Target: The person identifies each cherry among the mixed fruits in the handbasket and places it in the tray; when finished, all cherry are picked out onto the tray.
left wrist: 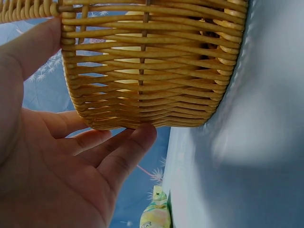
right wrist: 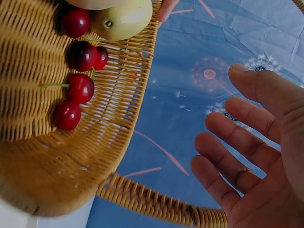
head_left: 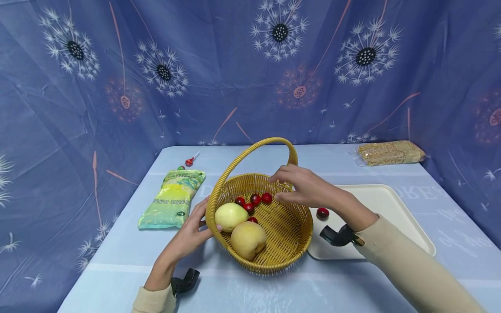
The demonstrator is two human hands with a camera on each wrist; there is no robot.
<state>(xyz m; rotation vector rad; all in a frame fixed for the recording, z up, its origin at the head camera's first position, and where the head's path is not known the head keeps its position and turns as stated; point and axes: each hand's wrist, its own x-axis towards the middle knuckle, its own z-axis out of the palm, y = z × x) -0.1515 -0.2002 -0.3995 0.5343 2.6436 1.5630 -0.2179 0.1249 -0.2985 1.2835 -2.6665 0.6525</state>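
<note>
A yellow wicker basket (head_left: 279, 232) with an arched handle (head_left: 244, 157) stands on the table. Inside lie a pale green fruit (head_left: 231, 216), a rounder yellow fruit (head_left: 248, 240) and several dark red cherries (head_left: 255, 199). My left hand (head_left: 192, 234) grips the basket's left side: its thumb (left wrist: 45, 45) is at the rim by the handle's base, and its fingers lie along the outer wall. Above the basket's far right rim hovers my right hand (head_left: 301, 184), near the handle. Its fingers (right wrist: 240, 137) are spread, loosely bent and hold nothing.
Right of the basket, a white tray (head_left: 377, 198) bears one cherry (head_left: 322, 213). A green-yellow bag (head_left: 168, 200) lies at left, with a red lollipop (head_left: 189, 162) behind it. At the back right is a clear-wrapped tan packet (head_left: 391, 153). Patterned blue cloth surrounds the table.
</note>
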